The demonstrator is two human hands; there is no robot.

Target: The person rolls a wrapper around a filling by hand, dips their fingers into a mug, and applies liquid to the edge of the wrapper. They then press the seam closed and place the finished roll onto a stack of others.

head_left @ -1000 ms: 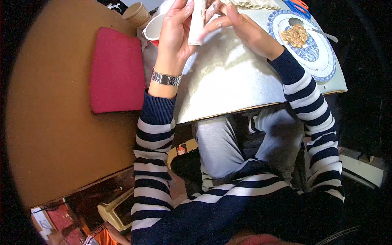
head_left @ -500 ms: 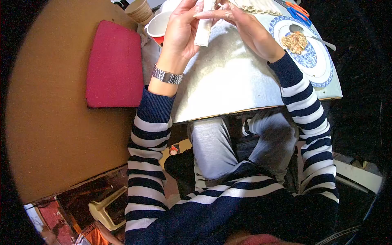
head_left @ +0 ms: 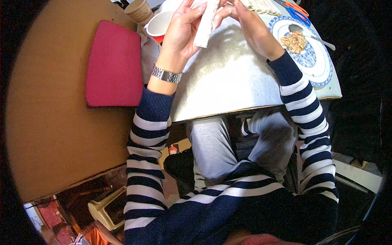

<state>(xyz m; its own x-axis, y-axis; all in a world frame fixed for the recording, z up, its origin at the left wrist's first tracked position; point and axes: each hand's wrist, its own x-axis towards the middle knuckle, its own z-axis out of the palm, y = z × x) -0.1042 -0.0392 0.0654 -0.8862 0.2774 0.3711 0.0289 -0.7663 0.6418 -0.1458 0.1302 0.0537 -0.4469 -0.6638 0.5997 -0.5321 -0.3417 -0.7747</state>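
A flat white strip (head_left: pixel 205 29) points down toward me near the top of the view, its upper end cut off by the frame. My left hand (head_left: pixel 183 28) is closed round it, thumb on top. Close by on the strip's right side is my right hand (head_left: pixel 249 28), its fingers curled in at the strip's upper part; whether they pinch anything is unclear. To the right of that hand, a blue and white plate (head_left: pixel 326 69) holds a brown crumbly mixture (head_left: pixel 294 42) and a spoon (head_left: pixel 322 42).
A white and red cup (head_left: pixel 158 25) and a ribbed tan cup (head_left: pixel 139 11) stand at the upper left. Left of the table (head_left: pixel 212 90) is a dark pink pad (head_left: pixel 114 65). Scissors (head_left: pixel 298 14) and white folded pieces (head_left: pixel 263 6) lie at the upper right.
My right hand's fingers have drawn back from across the strip and curled beside it. The strip, still in my left hand, has shifted and turned slightly.
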